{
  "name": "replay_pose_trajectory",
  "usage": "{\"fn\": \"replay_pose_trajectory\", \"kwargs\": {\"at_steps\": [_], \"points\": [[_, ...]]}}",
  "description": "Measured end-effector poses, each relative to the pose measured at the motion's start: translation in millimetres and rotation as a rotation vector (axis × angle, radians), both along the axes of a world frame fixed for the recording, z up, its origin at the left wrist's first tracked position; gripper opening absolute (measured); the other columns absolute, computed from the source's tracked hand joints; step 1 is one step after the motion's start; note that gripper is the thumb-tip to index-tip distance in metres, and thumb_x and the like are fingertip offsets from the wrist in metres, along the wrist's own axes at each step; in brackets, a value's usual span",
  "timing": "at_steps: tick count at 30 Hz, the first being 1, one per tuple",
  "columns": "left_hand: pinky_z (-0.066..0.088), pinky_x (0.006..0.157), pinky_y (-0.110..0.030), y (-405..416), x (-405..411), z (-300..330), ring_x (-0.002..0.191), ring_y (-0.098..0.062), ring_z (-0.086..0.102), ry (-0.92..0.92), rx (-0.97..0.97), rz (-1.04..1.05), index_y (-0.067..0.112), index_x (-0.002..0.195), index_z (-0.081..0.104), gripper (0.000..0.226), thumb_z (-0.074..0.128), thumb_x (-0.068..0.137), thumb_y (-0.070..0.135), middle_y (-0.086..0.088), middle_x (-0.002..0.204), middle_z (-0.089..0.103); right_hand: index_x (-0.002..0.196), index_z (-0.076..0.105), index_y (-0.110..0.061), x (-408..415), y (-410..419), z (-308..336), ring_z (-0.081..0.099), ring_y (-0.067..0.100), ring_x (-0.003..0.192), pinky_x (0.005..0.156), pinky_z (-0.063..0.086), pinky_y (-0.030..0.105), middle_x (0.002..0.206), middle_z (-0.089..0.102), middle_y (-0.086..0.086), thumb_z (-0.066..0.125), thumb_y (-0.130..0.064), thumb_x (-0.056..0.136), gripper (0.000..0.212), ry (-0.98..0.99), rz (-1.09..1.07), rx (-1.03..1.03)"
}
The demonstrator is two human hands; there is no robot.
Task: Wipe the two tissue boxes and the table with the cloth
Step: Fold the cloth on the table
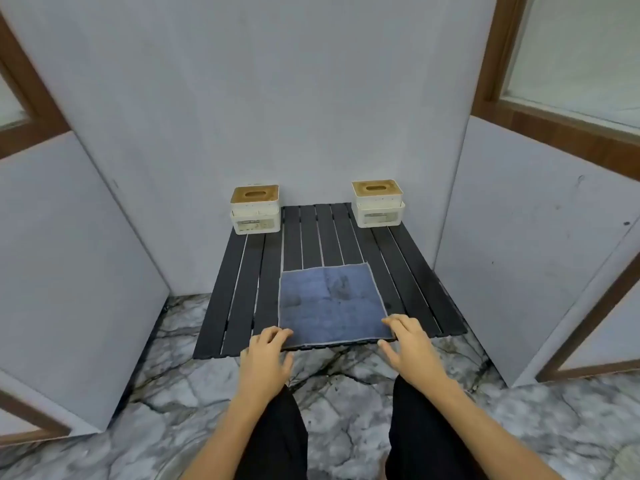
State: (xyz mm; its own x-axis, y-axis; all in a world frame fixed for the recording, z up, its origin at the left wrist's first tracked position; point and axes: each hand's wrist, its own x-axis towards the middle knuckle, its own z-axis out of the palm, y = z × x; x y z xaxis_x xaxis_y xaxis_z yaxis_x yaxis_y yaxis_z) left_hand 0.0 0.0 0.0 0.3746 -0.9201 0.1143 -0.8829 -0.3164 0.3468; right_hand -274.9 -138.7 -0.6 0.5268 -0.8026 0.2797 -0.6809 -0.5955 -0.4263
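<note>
Both grips sit at the cloth's (330, 304) near corners: left hand (266, 351) and right hand (408, 337), fingers loosely curled over its edge, probably readying a lift. Beyond them, two tissue boxes (255, 209) (378, 203) flank the slatted surface's (239, 289) far corners, leaving the middle reachable.

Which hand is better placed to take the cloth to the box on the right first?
Right, probably. The right hand already touches the near right corner of the cloth, on the same side as the right tissue box. The left hand sits at the near left corner, so it would have to cross over.
</note>
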Motion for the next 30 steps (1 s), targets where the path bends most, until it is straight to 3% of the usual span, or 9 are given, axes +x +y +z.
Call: {"fn": "replay_pose_trajectory", "kwargs": {"at_steps": [4, 10, 14, 17, 24, 27, 30], "points": [[0.040, 0.094, -0.042, -10, 5, 2, 0.119, -0.021, 0.051, -0.022, 0.047, 0.014, 0.034, 0.128, 0.062, 0.036, 0.066, 0.093, 0.037, 0.010, 0.130, 0.054, 0.129, 0.058, -0.014, 5, -18, 5, 0.049, 0.021, 0.120, 0.098, 0.045, 0.035, 0.131, 0.054, -0.003, 0.068, -0.029, 0.090, 0.043, 0.122, 0.040, 0.091], [0.051, 0.086, -0.035, -21, 27, 12, 0.095, -0.013, 0.061, 0.143, 0.065, -0.092, 0.027, 0.109, 0.076, 0.024, 0.078, 0.086, 0.026, 0.013, 0.104, 0.060, 0.122, 0.064, -0.010, 8, -39, 6, 0.050, 0.022, 0.117, 0.097, 0.044, 0.033, 0.125, 0.058, 0.000, 0.071, -0.026, 0.088, 0.038, 0.224, 0.122, 0.147], [0.053, 0.084, -0.031, -28, 40, 22, 0.084, -0.007, 0.062, 0.171, 0.102, -0.150, 0.023, 0.099, 0.080, 0.011, 0.076, 0.089, 0.021, 0.012, 0.092, 0.065, 0.118, 0.069, -0.013, 5, -50, 14, 0.050, 0.019, 0.115, 0.098, 0.042, 0.031, 0.122, 0.061, -0.004, 0.067, -0.025, 0.092, 0.029, 0.268, 0.168, 0.174], [0.052, 0.083, -0.026, -30, 46, 25, 0.082, -0.003, 0.060, 0.147, 0.140, -0.180, 0.025, 0.099, 0.078, 0.010, 0.071, 0.093, 0.021, 0.015, 0.090, 0.063, 0.107, 0.074, -0.017, 1, -53, 21, 0.053, 0.015, 0.106, 0.089, 0.047, 0.031, 0.110, 0.066, -0.007, 0.061, -0.022, 0.095, 0.018, 0.255, 0.159, 0.142], [0.053, 0.080, -0.030, -22, 49, 25, 0.084, -0.003, 0.059, 0.160, 0.123, -0.229, 0.035, 0.088, 0.070, 0.014, 0.070, 0.092, 0.021, 0.017, 0.090, 0.062, 0.090, 0.069, -0.016, -7, -42, 24, 0.052, 0.014, 0.090, 0.079, 0.049, 0.033, 0.091, 0.064, -0.007, 0.061, -0.019, 0.092, 0.009, 0.189, 0.212, 0.126], [0.052, 0.080, -0.030, -13, 51, 28, 0.087, -0.003, 0.058, 0.148, 0.137, -0.256, 0.046, 0.082, 0.057, 0.027, 0.069, 0.091, 0.024, 0.015, 0.090, 0.064, 0.091, 0.070, -0.017, -15, -38, 30, 0.053, 0.011, 0.089, 0.077, 0.049, 0.028, 0.089, 0.066, -0.007, 0.060, -0.022, 0.092, 0.010, 0.175, 0.242, 0.133], [0.054, 0.081, -0.030, -9, 52, 35, 0.091, -0.003, 0.061, 0.165, 0.153, -0.245, 0.046, 0.083, 0.055, 0.027, 0.068, 0.091, 0.024, 0.014, 0.094, 0.067, 0.094, 0.070, -0.019, -17, -34, 36, 0.056, 0.009, 0.087, 0.077, 0.050, 0.028, 0.088, 0.065, -0.006, 0.060, -0.023, 0.092, 0.011, 0.162, 0.255, 0.160]]}}
